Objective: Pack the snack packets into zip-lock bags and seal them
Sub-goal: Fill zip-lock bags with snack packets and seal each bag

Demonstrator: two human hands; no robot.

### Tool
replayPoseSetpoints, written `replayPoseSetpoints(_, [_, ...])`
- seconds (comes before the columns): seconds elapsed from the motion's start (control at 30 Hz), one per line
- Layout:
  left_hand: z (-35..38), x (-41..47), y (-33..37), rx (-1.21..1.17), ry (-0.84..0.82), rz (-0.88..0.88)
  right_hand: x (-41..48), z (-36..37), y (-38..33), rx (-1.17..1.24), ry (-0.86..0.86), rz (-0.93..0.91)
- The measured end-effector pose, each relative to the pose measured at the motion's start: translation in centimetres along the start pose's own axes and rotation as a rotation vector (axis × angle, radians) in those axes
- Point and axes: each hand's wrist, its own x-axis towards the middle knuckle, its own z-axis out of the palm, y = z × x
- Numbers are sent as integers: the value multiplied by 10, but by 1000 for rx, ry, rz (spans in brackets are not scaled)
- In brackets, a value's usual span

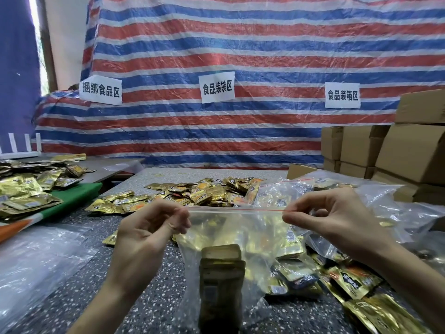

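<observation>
Two hands pinched the ends of a clear plastic zip-lock bag's (237, 227) red-lined top edge, pulled taut between them.

At 10 o'clock a white paper sign (100, 89) read 捆绑食品区, at 12 a second white sign (217, 87) read 食品装袋区, and at 2 a third white sign (343, 95) read 食品装箱区, all on the red, white and blue striped tarpaulin (240, 44). The left hand (154, 227), at 7 o'clock, nipped the bag's left corner with thumb and curled fingers; the right hand (330, 213), at 4 o'clock, nipped the right corner. A stack of gold foil snack packets (220, 280) stood upright inside the bag at 6 o'clock, its print too blurred to read. Bare grey speckled tabletop (149, 297) showed at 7 o'clock. Loose gold packets (204, 191) lay heaped behind the bag, and brown cardboard boxes (409, 150) walled the right edge at 3.
</observation>
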Motion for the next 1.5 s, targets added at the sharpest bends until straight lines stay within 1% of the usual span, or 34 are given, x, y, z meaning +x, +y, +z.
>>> replayPoseSetpoints(0.2, [6, 1, 8, 17, -45, 3, -4, -8, -4, 10, -15, 14])
replayPoseSetpoints(0.27, [14, 4, 11, -9, -54, 10, -6, -14, -8, 80, 24, 22])
replayPoseSetpoints(0.37, [34, 10, 11, -69, -51, -49, -4, -27, -9, 201, 135, 93])
replayPoseSetpoints(0.43, [52, 18, 4, -89, -64, -129, 0, -33, -2, 209, 241, 162])
replayPoseSetpoints(0.5, [73, 29, -7, -165, -88, -275, 5, -36, 12, 202, 357, 235])
replayPoseSetpoints(0.6, [108, 45, -27, -341, -115, -522, 15, -39, 38, 231, 489, 339])
replayPoseSetpoints(0.67, [129, 52, -44, -389, -129, -614, 23, -38, 56, 254, 552, 381])
replayPoseSetpoints(0.73, [142, 53, -62, -321, -184, -666, 28, -29, 72, 169, 515, 422])
replayPoseSetpoints(0.8, [147, 48, -75, -223, -274, -698, 27, -15, 82, -1, 392, 464])
replayPoseSetpoints(0.83, [147, 45, -79, -185, -315, -706, 26, -7, 83, -72, 346, 466])
replayPoseSetpoints(0.9, [142, 39, -84, -117, -355, -683, 23, 11, 79, -175, 329, 401])
replayPoseSetpoints(1.0, [130, 32, -80, -88, -318, -598, 24, 43, 63, -318, 404, 174])
replayPoseSetpoints(1.03, [123, 30, -76, -93, -288, -572, 26, 55, 57, -317, 430, 94])
replayPoseSetpoints(1.07, [115, 29, -72, -99, -251, -549, 28, 68, 51, -279, 438, 39])
replayPoseSetpoints(1.13, [96, 24, -63, -97, -177, -506, 35, 93, 42, -139, 403, 10])
replayPoseSetpoints(1.27, [48, 8, -54, 30, -64, -421, 47, 138, 40, 145, 313, 108])
replayPoseSetpoints(1.33, [19, -1, -55, 111, -23, -406, 49, 157, 42, 229, 288, 142])
replayPoseSetpoints(1.43, [-31, -8, -62, 322, 51, -402, 43, 177, 48, 279, 272, 121])
replayPoseSetpoints(1.5, [-67, -8, -69, 545, 94, -378, 37, 185, 53, 289, 276, 92])
